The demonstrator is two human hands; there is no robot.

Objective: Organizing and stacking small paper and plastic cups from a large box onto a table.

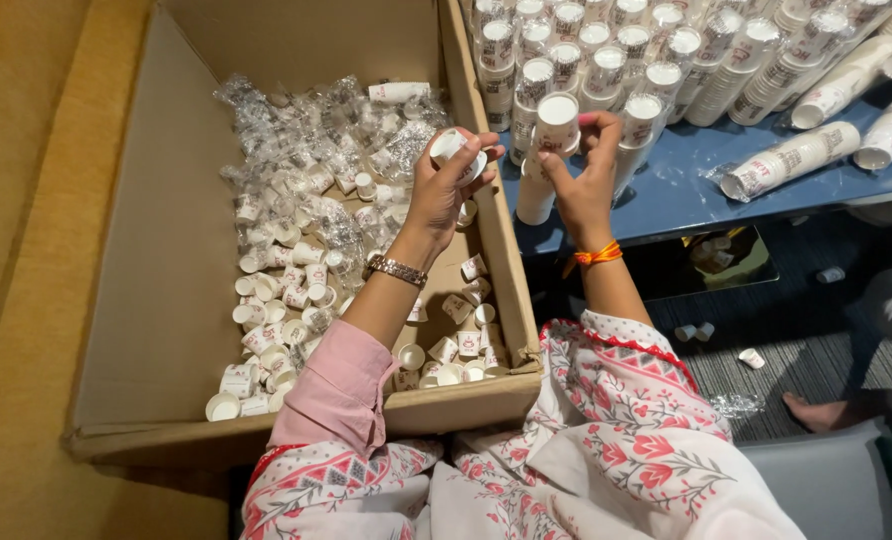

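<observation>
cups everywhere. my left hand (pixel 444 190) is raised over the box (pixel 166 300), its grip clamped on one small paper cup (pixel 453 148) (held on its side, mouth toward me). my right hand (pixel 584 185) is closed, fingertips pinching the top of a cup stack (pixel 546 150) standing on the blue tabletop (pixel 686 195) just beside the box wall. loose cups and plastic wrap (pixel 316 130) lie in the box; more stacks crowd the tabletop behind.
</observation>
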